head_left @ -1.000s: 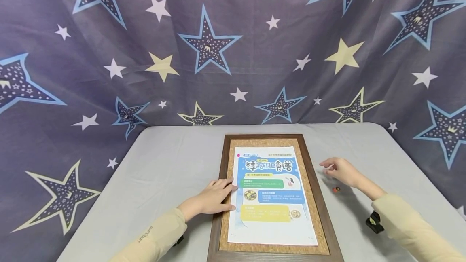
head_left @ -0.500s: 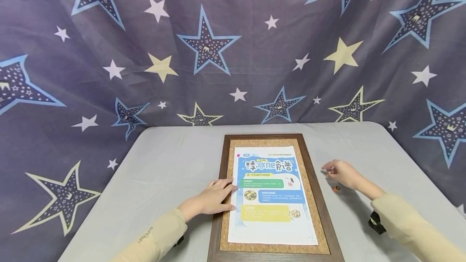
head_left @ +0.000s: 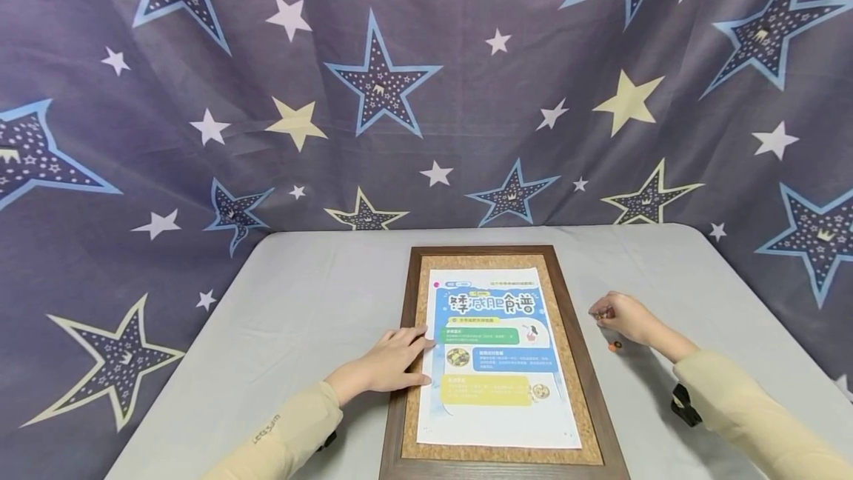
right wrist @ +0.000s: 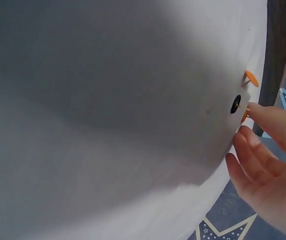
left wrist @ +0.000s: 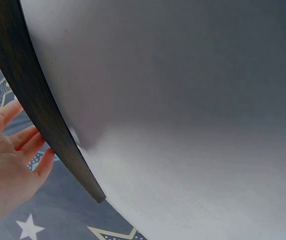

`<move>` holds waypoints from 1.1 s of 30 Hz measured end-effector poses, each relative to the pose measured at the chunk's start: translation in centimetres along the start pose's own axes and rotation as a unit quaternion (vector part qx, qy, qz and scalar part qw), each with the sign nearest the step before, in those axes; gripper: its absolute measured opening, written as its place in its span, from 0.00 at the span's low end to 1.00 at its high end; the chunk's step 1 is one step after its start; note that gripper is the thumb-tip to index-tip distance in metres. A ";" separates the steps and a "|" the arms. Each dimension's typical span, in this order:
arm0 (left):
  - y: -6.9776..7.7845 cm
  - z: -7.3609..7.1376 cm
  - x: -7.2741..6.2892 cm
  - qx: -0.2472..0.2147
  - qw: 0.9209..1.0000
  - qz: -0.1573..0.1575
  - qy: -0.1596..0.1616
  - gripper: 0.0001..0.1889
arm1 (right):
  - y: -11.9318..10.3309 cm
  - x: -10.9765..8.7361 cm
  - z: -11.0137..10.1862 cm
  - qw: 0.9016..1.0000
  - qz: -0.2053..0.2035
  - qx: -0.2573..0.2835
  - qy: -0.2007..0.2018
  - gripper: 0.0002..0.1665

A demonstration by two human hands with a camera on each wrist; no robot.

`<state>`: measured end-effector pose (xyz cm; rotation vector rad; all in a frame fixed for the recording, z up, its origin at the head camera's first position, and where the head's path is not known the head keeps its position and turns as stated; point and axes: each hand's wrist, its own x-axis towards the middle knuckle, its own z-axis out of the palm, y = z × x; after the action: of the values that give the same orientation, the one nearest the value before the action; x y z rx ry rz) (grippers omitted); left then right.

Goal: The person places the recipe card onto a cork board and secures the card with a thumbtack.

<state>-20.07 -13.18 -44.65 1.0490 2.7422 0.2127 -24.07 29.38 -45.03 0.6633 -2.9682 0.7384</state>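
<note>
My left hand (head_left: 389, 361) rests on the left side of a corkboard (head_left: 509, 455) in a dark wooden frame, its fingertips at the edge of a printed paper poster (head_left: 496, 428). A pink thumbtack (head_left: 436, 285) sits at the poster's upper left corner. My right hand (head_left: 629, 317) is down at a few thumbtacks on the table, right of the board. In the right wrist view, the thumb and fingertips lie around an orange thumbtack (right wrist: 245, 115), seemingly without a firm pinch. A black thumbtack (right wrist: 236, 104) and another orange thumbtack (right wrist: 252, 78) lie close by.
The grey cloth-covered table (head_left: 320, 272) extends on both sides of the board. Behind it hangs a purple curtain (head_left: 460, 132) with stars. One orange thumbtack (head_left: 614, 346) lies beneath the right wrist.
My right hand has shifted slightly right and down to the thumbtacks, its fingertips reaching the table. The left hand, poster and board have stayed in place.
</note>
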 end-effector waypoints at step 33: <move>-0.1 0.1 0.0 0.000 1.000 -0.001 -0.001 0.32 | 0.3 -0.1 0.5 0.999 0.008 0.001 0.041 0.04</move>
<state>-20.15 -13.21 -44.77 1.0445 2.7410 0.2102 -24.04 29.50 -45.61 0.5946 -2.9012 0.7514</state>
